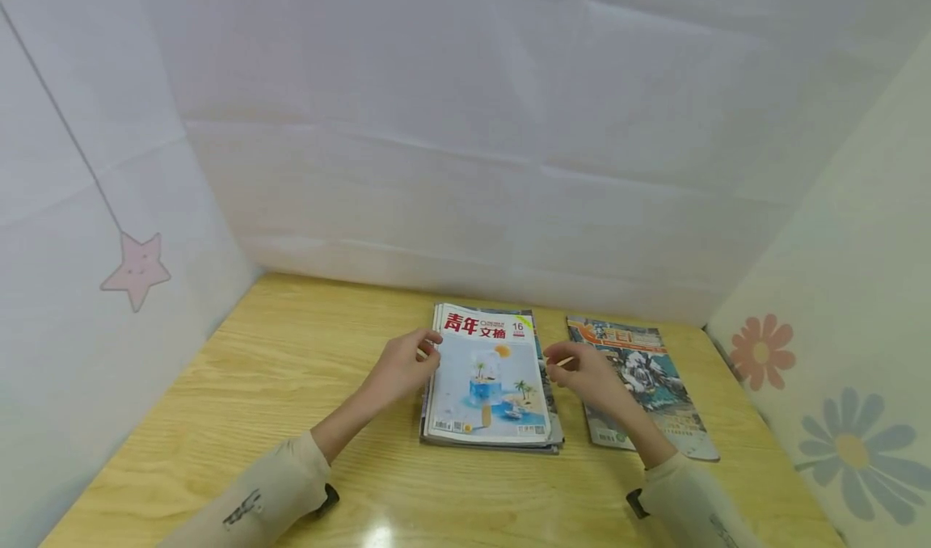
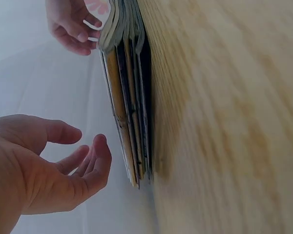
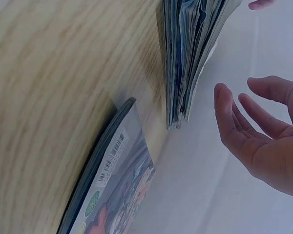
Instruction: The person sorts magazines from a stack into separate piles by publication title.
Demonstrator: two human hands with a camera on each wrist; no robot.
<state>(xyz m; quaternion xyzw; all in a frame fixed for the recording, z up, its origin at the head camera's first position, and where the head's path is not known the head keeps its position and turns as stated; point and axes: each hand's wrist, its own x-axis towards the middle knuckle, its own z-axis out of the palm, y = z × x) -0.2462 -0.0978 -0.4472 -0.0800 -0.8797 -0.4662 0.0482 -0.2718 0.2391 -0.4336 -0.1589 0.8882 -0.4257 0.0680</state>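
Note:
A stack of magazines (image 1: 486,370) lies on the wooden table, a light-blue cover with red title characters on top. The magazines below jut out slightly at the edges. Just off the stack's left edge is my left hand (image 1: 403,364), its fingers loosely bent. My right hand (image 1: 591,377) hovers between the stack and a separate magazine (image 1: 672,406), fingers relaxed, with nothing in them. In the left wrist view, a gap shows between the left hand (image 2: 63,168) and the layered spines (image 2: 124,87). The right wrist view shows the right hand (image 3: 266,134) apart from the stack (image 3: 185,63).
The separate magazine (image 3: 119,180) lies flat to the right, partly covered by my right forearm in the head view. Pale cloth walls (image 1: 465,168) stand behind and on both sides of the table (image 1: 305,346), printed with a star (image 1: 136,269) and flowers (image 1: 762,352).

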